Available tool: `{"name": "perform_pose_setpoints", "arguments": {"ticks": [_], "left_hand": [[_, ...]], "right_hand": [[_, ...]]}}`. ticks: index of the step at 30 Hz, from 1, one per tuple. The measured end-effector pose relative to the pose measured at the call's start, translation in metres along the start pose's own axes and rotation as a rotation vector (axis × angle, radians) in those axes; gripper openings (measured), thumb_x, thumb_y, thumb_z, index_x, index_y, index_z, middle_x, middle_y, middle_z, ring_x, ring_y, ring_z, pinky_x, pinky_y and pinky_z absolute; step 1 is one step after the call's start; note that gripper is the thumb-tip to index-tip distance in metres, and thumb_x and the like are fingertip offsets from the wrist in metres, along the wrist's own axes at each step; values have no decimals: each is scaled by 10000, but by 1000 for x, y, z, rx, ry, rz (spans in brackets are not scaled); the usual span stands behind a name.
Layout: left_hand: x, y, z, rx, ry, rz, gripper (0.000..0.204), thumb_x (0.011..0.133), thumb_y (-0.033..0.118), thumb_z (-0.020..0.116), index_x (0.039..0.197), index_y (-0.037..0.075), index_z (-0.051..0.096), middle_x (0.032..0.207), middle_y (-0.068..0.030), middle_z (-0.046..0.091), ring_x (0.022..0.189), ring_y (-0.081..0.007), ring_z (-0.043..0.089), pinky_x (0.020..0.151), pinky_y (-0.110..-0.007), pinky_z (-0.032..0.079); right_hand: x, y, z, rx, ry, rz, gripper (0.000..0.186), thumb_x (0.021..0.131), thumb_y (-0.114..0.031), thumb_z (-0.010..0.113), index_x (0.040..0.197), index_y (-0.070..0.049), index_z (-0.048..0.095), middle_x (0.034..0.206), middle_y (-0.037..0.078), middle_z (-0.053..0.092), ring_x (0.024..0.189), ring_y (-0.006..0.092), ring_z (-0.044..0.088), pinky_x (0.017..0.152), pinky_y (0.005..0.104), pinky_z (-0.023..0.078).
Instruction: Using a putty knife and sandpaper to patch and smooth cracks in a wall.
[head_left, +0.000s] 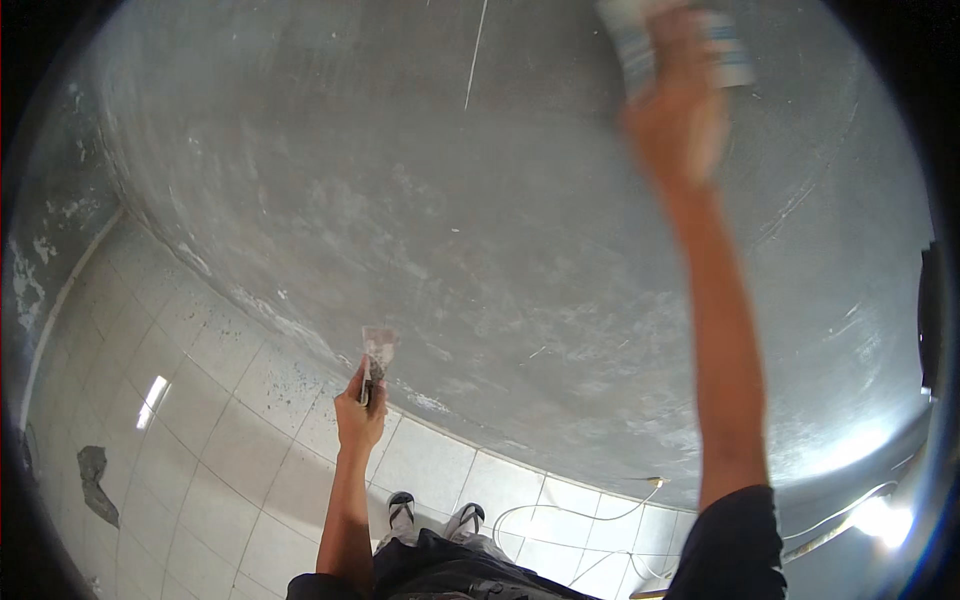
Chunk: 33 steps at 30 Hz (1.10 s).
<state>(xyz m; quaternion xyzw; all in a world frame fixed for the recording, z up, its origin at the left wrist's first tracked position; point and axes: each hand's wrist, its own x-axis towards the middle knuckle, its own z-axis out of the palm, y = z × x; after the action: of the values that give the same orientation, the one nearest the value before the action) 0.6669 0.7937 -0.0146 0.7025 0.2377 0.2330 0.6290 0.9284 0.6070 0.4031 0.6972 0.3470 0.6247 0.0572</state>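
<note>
So the pale pad (735,65) with blue stripes is way up at the top right, in front of the grey wall (440,190). The right hand (683,120) has hold of it, fingers across the middle, but it's pretty blurry, so I can't tell if the pad's touching the wall. Lower down, the left hand (361,418) is closed around the handle of a scraper (380,345), blade pointing up and smeared with pale stuff, near the bottom of the wall. Wall's got whitish patches and scratches all over. Below that there's a tiled floor (235,455), two feet in sandals (402,499), a loopy pale cable (530,508), a grey scrap (95,484) off left and a bright lamp (884,521) lower right.
</note>
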Motion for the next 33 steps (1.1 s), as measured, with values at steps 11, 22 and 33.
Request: {"name": "perform_pose_setpoints", "arguments": {"ticks": [11, 22, 33], "left_hand": [[-14, -26, -27, 243, -11, -25, 485, 910, 127, 669, 1376, 40, 568, 889, -160, 744, 716, -174, 708, 667, -290, 527], [-32, -32, -20, 55, 25, -82, 490, 921, 91, 647, 1395, 26, 545, 720, -64, 668, 576, -86, 558, 581, -259, 487], [-67, -49, -84, 166, 75, -205, 471, 954, 117, 605, 1405, 8, 525, 647, -15, 583, 512, -90, 531, 507, -273, 461]], "right_hand": [[-34, -67, -6, -201, -281, -317, 635, 916, -92, 592, 1510, -64, 367, 1601, 98, 323, 1461, 296, 337, 1214, 416, 256], [-192, -225, 82, 568, -826, -314, 665, 918, -39, 489, 1546, -41, 271, 1602, 122, 311, 1459, 271, 338, 1144, 384, 366], [-42, -30, -21, -74, -7, -76, 520, 978, -103, 485, 1489, -45, 408, 1567, 125, 383, 1465, 277, 335, 1204, 409, 268]]}}
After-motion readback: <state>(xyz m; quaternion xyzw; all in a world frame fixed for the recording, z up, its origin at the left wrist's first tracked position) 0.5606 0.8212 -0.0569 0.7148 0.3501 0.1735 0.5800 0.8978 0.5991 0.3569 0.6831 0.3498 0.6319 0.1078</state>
